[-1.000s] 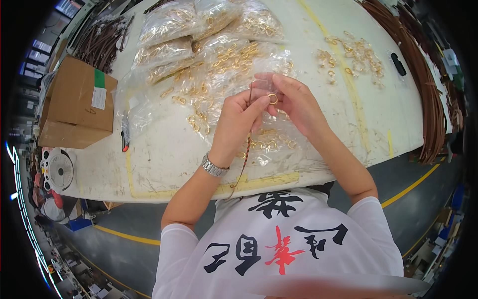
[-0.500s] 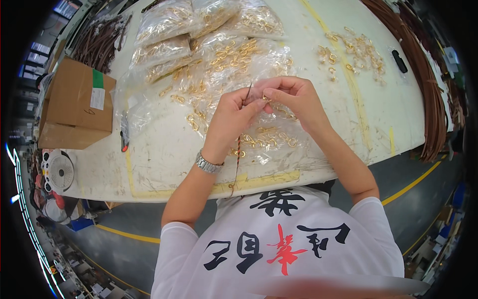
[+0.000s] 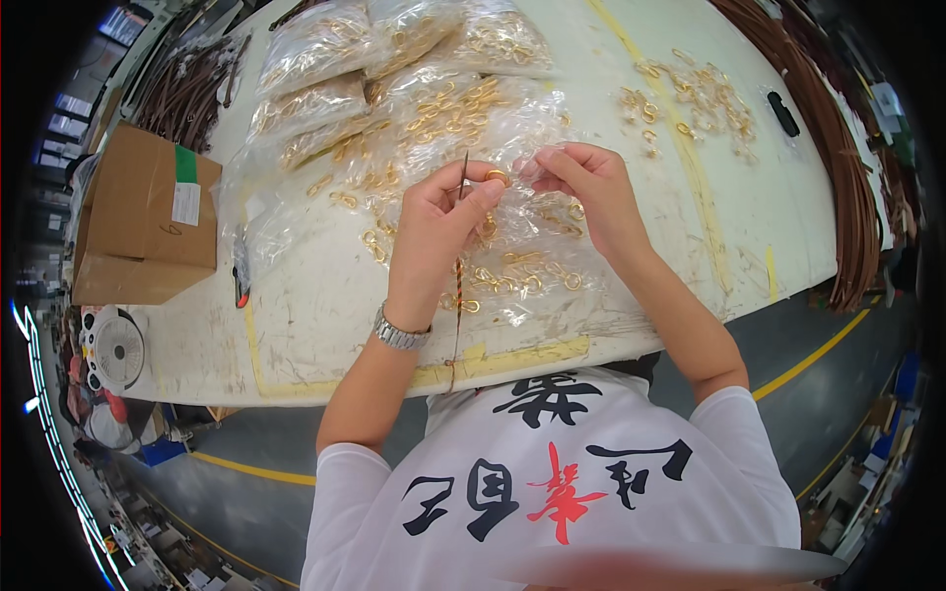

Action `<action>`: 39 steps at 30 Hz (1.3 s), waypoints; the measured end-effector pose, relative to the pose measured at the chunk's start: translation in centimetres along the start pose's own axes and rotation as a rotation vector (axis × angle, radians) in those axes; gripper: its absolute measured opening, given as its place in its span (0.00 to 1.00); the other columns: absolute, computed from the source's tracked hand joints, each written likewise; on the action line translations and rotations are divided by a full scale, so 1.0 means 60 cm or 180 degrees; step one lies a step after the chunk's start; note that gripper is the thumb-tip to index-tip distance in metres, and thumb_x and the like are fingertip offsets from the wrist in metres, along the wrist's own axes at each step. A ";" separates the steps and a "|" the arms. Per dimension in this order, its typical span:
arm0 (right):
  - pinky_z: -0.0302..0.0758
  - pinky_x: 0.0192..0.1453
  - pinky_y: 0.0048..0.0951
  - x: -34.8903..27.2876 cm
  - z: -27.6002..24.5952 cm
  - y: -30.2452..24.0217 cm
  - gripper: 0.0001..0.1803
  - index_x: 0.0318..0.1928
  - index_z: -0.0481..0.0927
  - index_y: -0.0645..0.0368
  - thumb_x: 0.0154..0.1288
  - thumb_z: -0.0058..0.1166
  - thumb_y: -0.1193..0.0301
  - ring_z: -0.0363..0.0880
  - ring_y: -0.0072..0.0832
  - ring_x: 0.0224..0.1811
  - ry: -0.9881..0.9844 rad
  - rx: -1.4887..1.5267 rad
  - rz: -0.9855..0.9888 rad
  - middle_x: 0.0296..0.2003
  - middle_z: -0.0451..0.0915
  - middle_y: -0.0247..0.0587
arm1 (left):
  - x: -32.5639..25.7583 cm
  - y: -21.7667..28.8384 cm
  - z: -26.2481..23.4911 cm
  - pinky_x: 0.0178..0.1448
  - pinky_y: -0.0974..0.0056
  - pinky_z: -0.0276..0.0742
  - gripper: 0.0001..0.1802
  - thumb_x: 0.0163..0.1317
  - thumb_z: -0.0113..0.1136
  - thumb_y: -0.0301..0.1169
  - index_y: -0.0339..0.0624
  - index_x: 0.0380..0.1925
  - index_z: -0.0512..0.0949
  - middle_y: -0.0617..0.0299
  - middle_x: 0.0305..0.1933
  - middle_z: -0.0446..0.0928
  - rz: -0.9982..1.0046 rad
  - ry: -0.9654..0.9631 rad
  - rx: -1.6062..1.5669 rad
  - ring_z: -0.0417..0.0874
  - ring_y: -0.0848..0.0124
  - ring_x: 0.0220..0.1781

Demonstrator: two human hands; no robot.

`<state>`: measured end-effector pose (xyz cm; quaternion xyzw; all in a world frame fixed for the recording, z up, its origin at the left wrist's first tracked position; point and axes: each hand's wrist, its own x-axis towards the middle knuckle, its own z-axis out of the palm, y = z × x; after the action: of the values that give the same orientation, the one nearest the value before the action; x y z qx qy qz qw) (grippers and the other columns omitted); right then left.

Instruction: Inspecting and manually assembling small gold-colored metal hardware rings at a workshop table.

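Note:
My left hand (image 3: 434,222) is closed, pinching a gold metal hook (image 3: 499,177) between thumb and forefinger. In the same hand sits a thin, dark pointed tool (image 3: 464,169) whose tip sticks up past the fingers. From below that hand a red-and-dark twisted cord (image 3: 459,286) hangs toward the table edge. Just to the right, my right hand (image 3: 596,192) pinches a bit of clear plastic film (image 3: 528,169), a small gap away from the hook. Under and beyond both hands lie loose gold hooks (image 3: 522,281) on clear plastic sheeting.
Filled clear bags of gold hooks (image 3: 320,44) are stacked at the far middle. More hooks (image 3: 705,94) lie far right near a black object (image 3: 783,115). A cardboard box (image 3: 148,217), a red-and-black cutter (image 3: 240,281) and a fan (image 3: 118,350) are left; brown straps (image 3: 847,197) line the right edge.
My hands have drawn apart: the left moved left with the hook, the right pulled back with the clear plastic. The hook now shows plainly in the left fingertips.

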<state>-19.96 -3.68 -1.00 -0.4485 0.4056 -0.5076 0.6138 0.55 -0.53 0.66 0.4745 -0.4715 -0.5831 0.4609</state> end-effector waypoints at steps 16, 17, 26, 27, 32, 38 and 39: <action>0.84 0.56 0.31 -0.007 0.006 0.000 0.16 0.48 0.88 0.69 0.77 0.60 0.66 0.90 0.30 0.46 -0.0273 -0.0200 0.0065 0.44 0.90 0.45 | -0.008 0.004 0.014 0.24 0.76 0.62 0.07 0.75 0.63 0.28 0.34 0.44 0.82 0.60 0.36 0.89 0.0480 0.0694 -0.0131 0.68 0.87 0.20; 0.84 0.57 0.32 -0.007 0.008 -0.003 0.17 0.49 0.88 0.69 0.78 0.59 0.65 0.90 0.32 0.47 -0.0252 -0.0116 0.0150 0.44 0.90 0.46 | -0.008 0.004 0.015 0.23 0.76 0.62 0.06 0.75 0.63 0.27 0.34 0.43 0.81 0.60 0.36 0.89 0.0511 0.0784 -0.0173 0.67 0.87 0.20; 0.84 0.59 0.31 -0.006 0.007 0.001 0.19 0.51 0.88 0.70 0.81 0.55 0.63 0.91 0.31 0.49 -0.0259 -0.0012 0.0201 0.45 0.90 0.47 | -0.008 0.000 0.019 0.23 0.77 0.61 0.04 0.74 0.64 0.26 0.36 0.41 0.81 0.59 0.37 0.90 0.0545 0.0799 -0.0507 0.67 0.88 0.19; 0.84 0.59 0.31 -0.007 0.009 0.003 0.19 0.51 0.87 0.70 0.81 0.55 0.64 0.91 0.31 0.48 -0.0257 -0.0113 0.0224 0.45 0.90 0.47 | -0.009 -0.002 0.021 0.23 0.77 0.61 0.04 0.74 0.63 0.26 0.36 0.41 0.81 0.59 0.37 0.90 0.0533 0.0769 -0.0589 0.67 0.88 0.19; 0.84 0.60 0.30 -0.010 0.014 0.004 0.19 0.52 0.87 0.69 0.81 0.54 0.64 0.90 0.29 0.51 -0.0321 0.0087 0.0274 0.47 0.90 0.46 | -0.006 -0.007 0.024 0.23 0.77 0.59 0.05 0.74 0.65 0.27 0.36 0.42 0.81 0.58 0.36 0.89 0.0465 0.0721 -0.0223 0.66 0.87 0.20; 0.84 0.62 0.31 -0.013 0.016 0.009 0.20 0.55 0.86 0.69 0.82 0.54 0.63 0.88 0.27 0.51 -0.0330 0.0320 0.0257 0.49 0.89 0.45 | -0.002 -0.020 0.018 0.24 0.77 0.60 0.06 0.74 0.65 0.28 0.37 0.41 0.80 0.63 0.34 0.88 0.0359 0.0554 -0.0123 0.66 0.88 0.21; 0.84 0.62 0.30 -0.014 0.018 0.008 0.20 0.56 0.86 0.69 0.82 0.54 0.62 0.88 0.27 0.50 -0.0318 0.0403 0.0287 0.49 0.89 0.45 | -0.001 -0.020 0.018 0.24 0.77 0.59 0.06 0.74 0.65 0.28 0.37 0.41 0.80 0.62 0.34 0.88 0.0395 0.0552 -0.0520 0.66 0.88 0.21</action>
<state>-18.94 -2.67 -1.11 -0.4149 0.3614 -0.4810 0.6826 -0.62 -0.17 -0.39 0.4540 -0.4092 -0.5467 0.5723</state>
